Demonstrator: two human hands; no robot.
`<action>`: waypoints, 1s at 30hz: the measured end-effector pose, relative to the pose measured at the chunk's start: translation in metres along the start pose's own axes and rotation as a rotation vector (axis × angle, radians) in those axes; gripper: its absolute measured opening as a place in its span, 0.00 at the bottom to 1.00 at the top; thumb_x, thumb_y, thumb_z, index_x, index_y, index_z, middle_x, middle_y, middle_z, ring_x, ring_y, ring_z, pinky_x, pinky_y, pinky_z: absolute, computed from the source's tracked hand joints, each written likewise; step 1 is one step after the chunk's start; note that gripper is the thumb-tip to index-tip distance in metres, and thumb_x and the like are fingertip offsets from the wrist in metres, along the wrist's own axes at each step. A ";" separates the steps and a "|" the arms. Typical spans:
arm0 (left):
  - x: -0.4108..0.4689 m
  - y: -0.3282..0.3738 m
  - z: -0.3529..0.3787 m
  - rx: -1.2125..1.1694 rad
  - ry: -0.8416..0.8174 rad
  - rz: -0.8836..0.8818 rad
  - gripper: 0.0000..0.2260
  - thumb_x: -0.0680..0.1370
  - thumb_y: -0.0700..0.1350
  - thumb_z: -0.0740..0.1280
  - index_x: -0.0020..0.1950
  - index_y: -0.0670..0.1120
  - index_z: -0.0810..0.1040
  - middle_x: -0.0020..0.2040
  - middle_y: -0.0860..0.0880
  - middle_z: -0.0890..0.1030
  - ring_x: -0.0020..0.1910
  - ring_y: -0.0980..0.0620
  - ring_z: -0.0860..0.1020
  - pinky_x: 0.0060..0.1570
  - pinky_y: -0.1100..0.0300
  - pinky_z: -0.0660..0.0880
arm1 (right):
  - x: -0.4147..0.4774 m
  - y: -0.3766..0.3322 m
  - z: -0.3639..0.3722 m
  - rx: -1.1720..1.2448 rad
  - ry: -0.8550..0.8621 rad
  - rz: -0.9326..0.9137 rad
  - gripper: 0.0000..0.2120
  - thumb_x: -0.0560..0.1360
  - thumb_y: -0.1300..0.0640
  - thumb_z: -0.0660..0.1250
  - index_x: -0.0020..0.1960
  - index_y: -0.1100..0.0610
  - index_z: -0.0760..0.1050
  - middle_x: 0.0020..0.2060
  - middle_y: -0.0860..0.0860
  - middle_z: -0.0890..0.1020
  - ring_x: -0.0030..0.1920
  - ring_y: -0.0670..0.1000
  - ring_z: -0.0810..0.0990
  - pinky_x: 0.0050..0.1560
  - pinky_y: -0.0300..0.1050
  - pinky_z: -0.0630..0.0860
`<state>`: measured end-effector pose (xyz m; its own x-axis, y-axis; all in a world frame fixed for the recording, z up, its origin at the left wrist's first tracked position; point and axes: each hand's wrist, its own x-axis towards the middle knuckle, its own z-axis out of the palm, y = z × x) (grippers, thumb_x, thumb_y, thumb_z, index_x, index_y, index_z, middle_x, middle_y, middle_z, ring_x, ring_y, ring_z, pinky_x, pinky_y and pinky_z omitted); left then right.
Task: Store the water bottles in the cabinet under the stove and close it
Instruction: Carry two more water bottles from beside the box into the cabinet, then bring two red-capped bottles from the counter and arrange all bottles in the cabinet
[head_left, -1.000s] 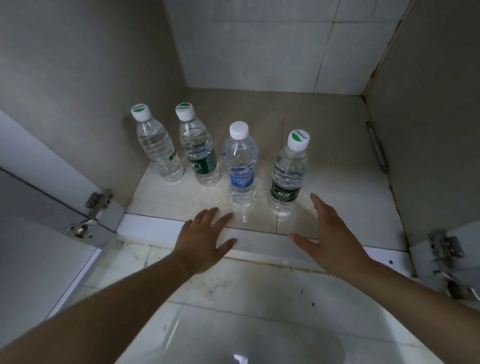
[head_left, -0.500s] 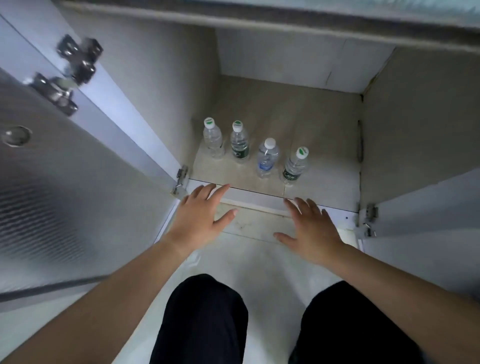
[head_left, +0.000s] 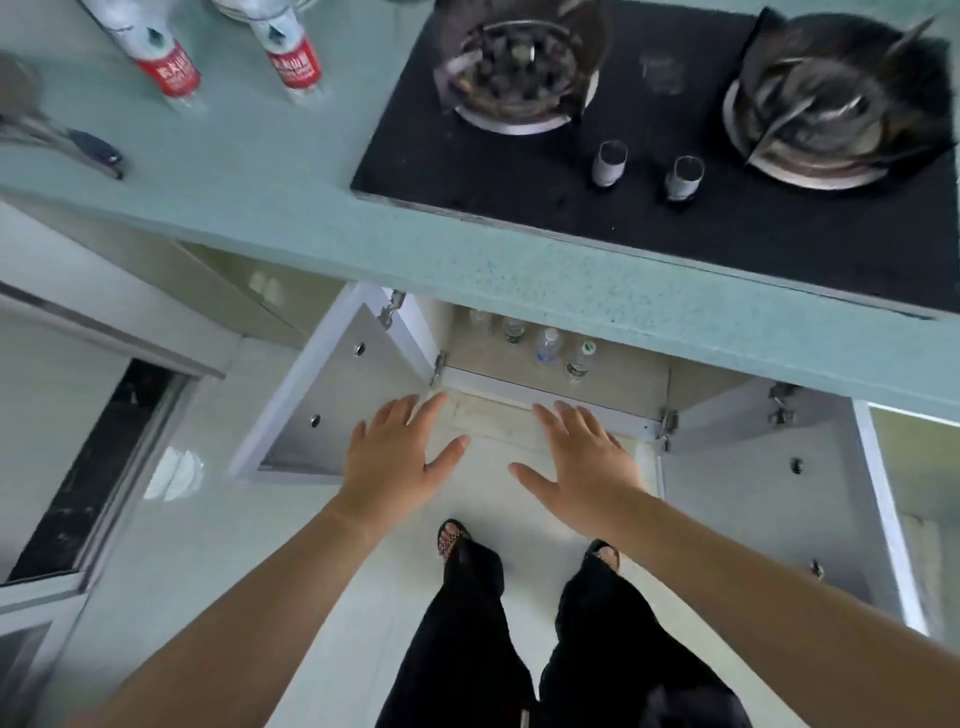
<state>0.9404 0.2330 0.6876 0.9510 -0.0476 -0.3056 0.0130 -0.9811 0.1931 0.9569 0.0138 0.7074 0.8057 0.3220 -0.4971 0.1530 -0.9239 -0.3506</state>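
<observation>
Several clear water bottles stand in a row on the cabinet floor (head_left: 618, 379) under the stove: a green-labelled one (head_left: 513, 330), a blue-labelled one (head_left: 548, 346), and another green-labelled one (head_left: 581, 361) at the right. Both cabinet doors hang wide open, the left door (head_left: 337, 410) and the right door (head_left: 769, 499). My left hand (head_left: 397, 454) and right hand (head_left: 584, 460) hover flat, fingers spread, empty, over the floor in front of the opening. Two red-labelled bottles (head_left: 166, 57) (head_left: 291, 52) stand on the counter at the upper left.
The teal countertop edge (head_left: 519, 260) overhangs the cabinet. A black two-burner gas stove (head_left: 649, 156) sits on it. A metal utensil (head_left: 62, 140) lies at the counter's far left. My legs and sandalled feet (head_left: 457, 540) stand on the pale tiled floor.
The view has pulled up and back from inside the cabinet to standing height. Both hands have drawn away from the bottles, staying spread and empty. The counter and stove have come into view.
</observation>
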 end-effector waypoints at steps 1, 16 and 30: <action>-0.009 0.003 -0.012 -0.005 0.026 -0.016 0.34 0.71 0.68 0.43 0.72 0.54 0.60 0.70 0.48 0.68 0.70 0.47 0.64 0.64 0.44 0.65 | -0.007 -0.006 -0.010 -0.005 0.014 -0.027 0.36 0.74 0.34 0.53 0.75 0.50 0.46 0.75 0.50 0.52 0.75 0.53 0.50 0.72 0.54 0.58; -0.144 0.007 -0.036 -0.096 0.246 -0.437 0.34 0.72 0.69 0.43 0.73 0.53 0.60 0.70 0.47 0.69 0.68 0.47 0.67 0.63 0.45 0.68 | -0.042 -0.061 -0.044 -0.113 0.038 -0.422 0.32 0.74 0.36 0.54 0.72 0.51 0.54 0.72 0.52 0.60 0.70 0.55 0.60 0.63 0.53 0.66; -0.152 -0.126 -0.073 -0.087 0.274 -0.383 0.35 0.71 0.68 0.41 0.74 0.53 0.57 0.71 0.49 0.67 0.70 0.49 0.65 0.64 0.48 0.67 | -0.015 -0.198 -0.026 -0.105 0.064 -0.415 0.34 0.75 0.37 0.55 0.74 0.52 0.51 0.74 0.50 0.56 0.73 0.53 0.55 0.68 0.53 0.61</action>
<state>0.8167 0.3778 0.7777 0.9190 0.3769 -0.1156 0.3931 -0.8985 0.1953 0.9299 0.1861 0.8050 0.6971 0.6602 -0.2794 0.5264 -0.7360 -0.4257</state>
